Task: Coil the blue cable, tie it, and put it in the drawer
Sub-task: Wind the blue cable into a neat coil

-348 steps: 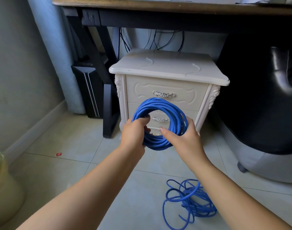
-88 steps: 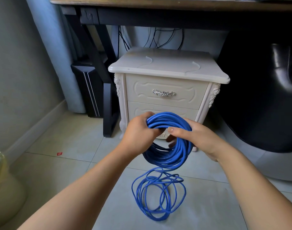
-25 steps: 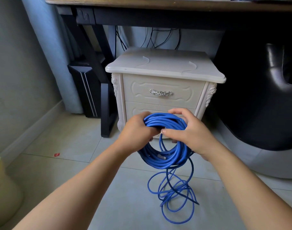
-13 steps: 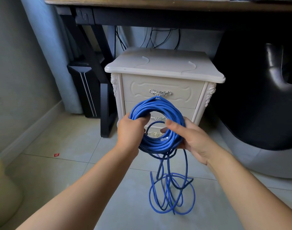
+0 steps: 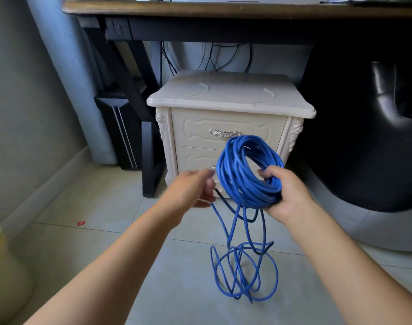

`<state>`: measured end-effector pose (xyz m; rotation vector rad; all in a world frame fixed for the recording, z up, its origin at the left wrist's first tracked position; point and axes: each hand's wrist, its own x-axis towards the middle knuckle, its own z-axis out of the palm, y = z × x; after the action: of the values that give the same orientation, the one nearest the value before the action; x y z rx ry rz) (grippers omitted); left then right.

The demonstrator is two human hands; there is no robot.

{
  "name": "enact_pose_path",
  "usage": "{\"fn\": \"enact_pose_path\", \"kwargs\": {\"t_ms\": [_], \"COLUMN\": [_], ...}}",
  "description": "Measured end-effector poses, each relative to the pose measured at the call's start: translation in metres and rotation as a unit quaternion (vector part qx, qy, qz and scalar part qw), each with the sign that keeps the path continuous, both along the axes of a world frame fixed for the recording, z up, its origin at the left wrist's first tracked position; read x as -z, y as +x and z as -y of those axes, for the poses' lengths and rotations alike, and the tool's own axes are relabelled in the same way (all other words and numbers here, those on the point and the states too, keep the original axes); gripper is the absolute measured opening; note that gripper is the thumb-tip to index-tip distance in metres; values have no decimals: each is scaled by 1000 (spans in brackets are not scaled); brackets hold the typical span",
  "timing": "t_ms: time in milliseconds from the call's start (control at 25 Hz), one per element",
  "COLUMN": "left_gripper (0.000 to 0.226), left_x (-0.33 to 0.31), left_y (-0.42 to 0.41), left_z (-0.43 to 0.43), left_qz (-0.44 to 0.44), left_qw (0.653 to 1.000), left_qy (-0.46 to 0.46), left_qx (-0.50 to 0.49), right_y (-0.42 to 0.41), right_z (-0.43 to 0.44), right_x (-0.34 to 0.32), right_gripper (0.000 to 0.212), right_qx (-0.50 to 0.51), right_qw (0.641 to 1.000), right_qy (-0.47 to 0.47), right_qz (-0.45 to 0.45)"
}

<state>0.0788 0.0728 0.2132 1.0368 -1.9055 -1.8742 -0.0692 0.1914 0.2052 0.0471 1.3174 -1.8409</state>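
A thick coil of blue cable (image 5: 242,174) hangs in front of the cream nightstand's lower drawer (image 5: 195,158). My right hand (image 5: 287,195) grips the coil at its lower right, fingers curled through the ring. My left hand (image 5: 193,188), blurred, sits just left of the coil and pinches a loose strand that leaves the coil's underside. Several slack loops of the same cable (image 5: 245,273) trail down onto the tiled floor. Both drawers are closed; the upper drawer (image 5: 226,127) has a silver handle.
The nightstand (image 5: 228,99) stands under a dark wooden desk (image 5: 223,10). A black chair (image 5: 364,127) fills the right side. A black computer case (image 5: 120,127) and desk leg stand left of the nightstand. A pale bin (image 5: 3,273) sits at the left edge.
The coil has passed from my left hand to my right hand and shifted right. My left hand has come off the coil and now pinches a trailing strand. Less slack lies on the floor.
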Motion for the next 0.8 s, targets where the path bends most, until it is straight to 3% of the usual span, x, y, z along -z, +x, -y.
{"fn": "enact_pose_path", "kwargs": {"t_ms": [120, 200, 320, 520, 640, 800], "left_gripper": [25, 22, 11, 13, 17, 14], "left_x": [12, 21, 33, 27, 23, 27], "left_y": [-1, -3, -11, -7, -2, 5], "left_z": [-18, -28, -36, -19, 3, 23], "left_qz": [73, 74, 46, 49, -2, 30], "left_qw": [979, 966, 971, 979, 994, 997], "left_qy": [-88, -103, -109, -29, 56, -11], "left_qx": [170, 223, 209, 198, 90, 63], "right_y": [-4, -2, 1, -7, -17, -23], "right_z": [0, 1, 2, -4, -10, -15], "right_x": [4, 7, 7, 2, -3, -8], "right_gripper": [20, 19, 9, 11, 15, 14], "right_qx": [27, 34, 30, 78, 119, 165], "right_qw": [998, 995, 993, 988, 984, 976], "right_qy": [-33, -58, -75, -100, -102, -93], "right_qz": [56, 79, 87, 84, 82, 112]}}
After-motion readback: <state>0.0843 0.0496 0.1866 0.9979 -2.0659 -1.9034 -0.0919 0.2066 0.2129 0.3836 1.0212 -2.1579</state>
